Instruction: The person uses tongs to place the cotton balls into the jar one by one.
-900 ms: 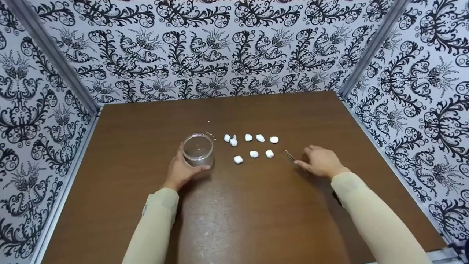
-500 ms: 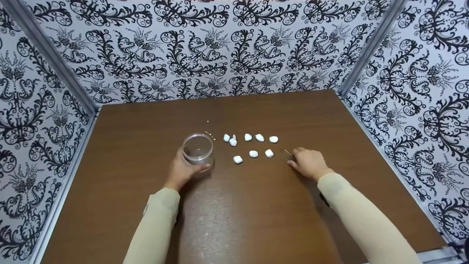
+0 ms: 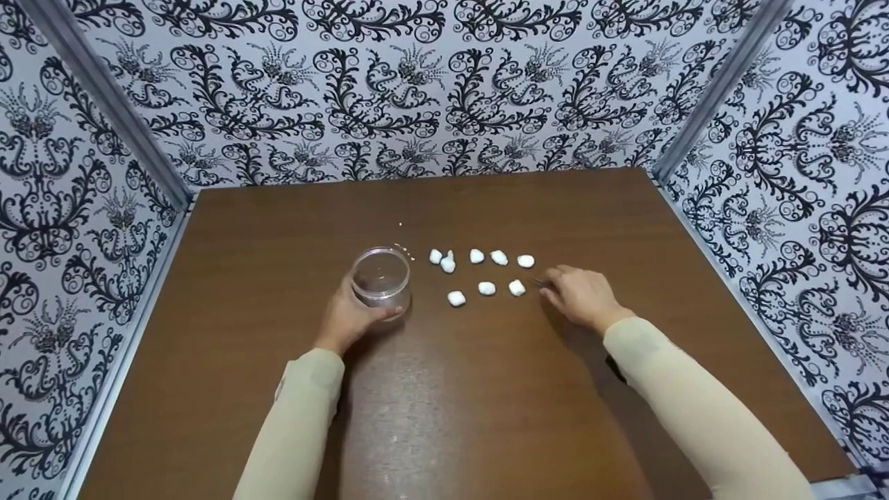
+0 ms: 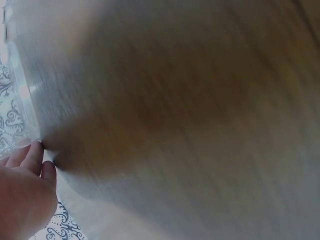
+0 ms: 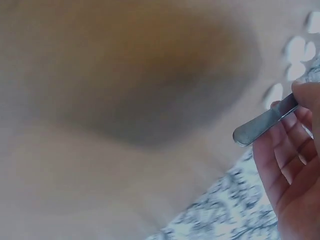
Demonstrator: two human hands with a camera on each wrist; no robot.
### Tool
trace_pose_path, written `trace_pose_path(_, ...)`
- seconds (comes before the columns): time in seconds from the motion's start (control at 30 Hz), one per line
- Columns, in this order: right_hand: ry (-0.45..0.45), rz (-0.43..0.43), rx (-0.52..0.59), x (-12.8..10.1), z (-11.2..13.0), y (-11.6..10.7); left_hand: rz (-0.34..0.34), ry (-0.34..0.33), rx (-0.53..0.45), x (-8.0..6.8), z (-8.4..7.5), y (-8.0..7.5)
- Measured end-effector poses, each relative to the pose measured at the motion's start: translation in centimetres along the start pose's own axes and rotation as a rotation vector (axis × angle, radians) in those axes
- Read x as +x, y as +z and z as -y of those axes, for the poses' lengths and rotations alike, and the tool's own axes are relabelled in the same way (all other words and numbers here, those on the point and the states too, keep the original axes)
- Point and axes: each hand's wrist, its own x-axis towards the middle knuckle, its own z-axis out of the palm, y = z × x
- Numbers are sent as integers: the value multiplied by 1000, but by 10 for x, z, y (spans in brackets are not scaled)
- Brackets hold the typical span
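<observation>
In the head view, my left hand (image 3: 349, 316) grips a clear round jar (image 3: 380, 294) from its left side, thumb across the front. The jar stands upright with its mouth uncovered. My right hand (image 3: 582, 295) pinches metal tweezers (image 5: 260, 125) between thumb and fingers; the rounded end juts out in the right wrist view. From above, the hand mostly hides the tweezers, and only thin tips show near a white cotton ball (image 3: 517, 287). Several more cotton balls, one of them at the right end of the back row (image 3: 526, 261), lie in two loose rows between my hands.
Small pale crumbs (image 3: 404, 248) are scattered behind the jar. The brown table (image 3: 444, 389) is enclosed by walls with a black-and-white scroll pattern (image 3: 417, 83) at the back and sides, with grey metal posts (image 3: 722, 87) at the corners.
My right hand has moved left with the tweezers, closer to the cotton balls, and now covers more of them. The left hand keeps its hold on the jar.
</observation>
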Motion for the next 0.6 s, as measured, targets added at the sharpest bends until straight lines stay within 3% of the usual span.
trace_pose_path(0.27,-257,-70,0,26,50,3,10,3,-16,0,-2,-1)
trace_pose_path(0.6,-359,-68,-7,45,72,9,-6,4,-48,-1,-4,3)
